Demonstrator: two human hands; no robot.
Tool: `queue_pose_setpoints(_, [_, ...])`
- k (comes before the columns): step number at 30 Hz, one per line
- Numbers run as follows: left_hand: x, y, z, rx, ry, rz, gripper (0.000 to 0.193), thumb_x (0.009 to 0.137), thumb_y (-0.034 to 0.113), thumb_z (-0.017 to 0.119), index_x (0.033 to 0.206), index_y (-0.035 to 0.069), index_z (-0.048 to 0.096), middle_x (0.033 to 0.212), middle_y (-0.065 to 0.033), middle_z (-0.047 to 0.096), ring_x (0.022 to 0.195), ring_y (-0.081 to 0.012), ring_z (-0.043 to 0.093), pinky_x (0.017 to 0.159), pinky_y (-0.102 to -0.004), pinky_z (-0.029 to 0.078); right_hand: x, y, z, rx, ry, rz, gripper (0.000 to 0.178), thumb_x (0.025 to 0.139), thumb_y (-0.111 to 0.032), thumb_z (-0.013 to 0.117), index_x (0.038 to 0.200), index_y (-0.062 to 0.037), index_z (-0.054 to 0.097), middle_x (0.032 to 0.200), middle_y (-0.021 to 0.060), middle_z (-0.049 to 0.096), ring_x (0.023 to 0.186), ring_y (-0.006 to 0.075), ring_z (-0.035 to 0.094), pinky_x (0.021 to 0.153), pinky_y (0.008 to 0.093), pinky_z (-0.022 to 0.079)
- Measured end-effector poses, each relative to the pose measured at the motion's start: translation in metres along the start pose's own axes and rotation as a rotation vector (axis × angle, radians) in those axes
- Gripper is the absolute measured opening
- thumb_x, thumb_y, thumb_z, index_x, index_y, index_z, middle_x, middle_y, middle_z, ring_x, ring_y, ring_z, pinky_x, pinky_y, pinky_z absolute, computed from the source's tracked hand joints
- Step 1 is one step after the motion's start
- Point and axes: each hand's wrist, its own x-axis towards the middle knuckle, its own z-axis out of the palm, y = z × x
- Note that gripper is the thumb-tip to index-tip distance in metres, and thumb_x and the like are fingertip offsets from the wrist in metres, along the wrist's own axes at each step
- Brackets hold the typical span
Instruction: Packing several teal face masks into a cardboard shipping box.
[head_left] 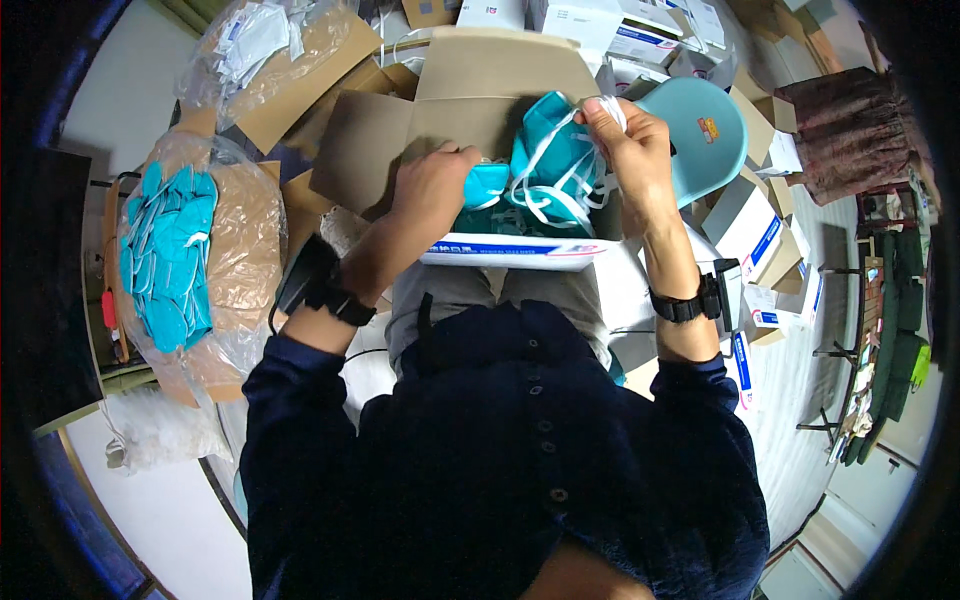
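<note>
An open carton [515, 252], white outside with a blue stripe and brown inside, sits at my lap with its flaps raised. Teal face masks with white straps lie in it. My right hand [635, 150] is closed in a pinch on the white straps [608, 110] of a teal mask [553, 130] at the carton's right side. At the left side of the carton, my left hand [430, 188] has its fingers curled against a smaller-looking teal mask [487, 184], seemingly gripping its edge; the fingertips are partly hidden. Loose straps loop between the two masks.
To the left, a plastic-lined carton [245, 230] holds a heap of teal masks [172, 255]. Behind it a clear bag [310, 60] contains white packets. A blue-green plastic stool [705, 100] stands right of my right hand, among several white cartons [745, 225].
</note>
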Motion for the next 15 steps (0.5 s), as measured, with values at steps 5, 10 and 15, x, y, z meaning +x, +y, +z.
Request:
queue_pose_setpoints(5, [0.0,-0.001,-0.038,-0.076,0.291,0.358,0.024,0.077,0.002,0.059,0.1,0.008,0.062,0.097,-0.0118,0.057,0.093,-0.0322,0.062,0.078,-0.0426,0.05,-0.009,-0.009,0.012,-0.112,-0.158,-0.158,0.027,0.084,-0.027,0.076,0.09,-0.0013,0.07,0.075,-0.0003,0.065,0.066,0.006,0.054,0.059,0.0231,0.045])
queue_pose_setpoints(10, [0.009,0.02,-0.058,-0.269,0.392,0.529,0.024,0.079,-0.002,0.059,0.102,0.005,0.064,0.098,-0.0129,0.058,0.09,-0.033,0.06,0.079,-0.039,0.05,-0.012,-0.009,0.022,-0.391,-0.319,-0.211,0.023,0.088,-0.023,0.072,0.092,-0.0012,0.068,0.062,0.0047,0.058,0.059,0.0071,0.047,0.053,0.0265,0.042])
queue_pose_setpoints(15, [0.017,0.015,-0.035,-0.558,0.849,-0.06,0.035,0.074,0.01,0.081,0.102,0.003,0.062,0.104,-0.0105,0.065,0.094,-0.0189,0.064,0.076,-0.0298,0.05,-0.016,-0.012,0.026,-0.122,-0.023,-0.241,0.02,0.092,-0.018,0.066,0.091,0.0013,0.068,0.07,-0.0011,0.061,0.065,0.0047,0.049,0.056,0.0226,0.04])
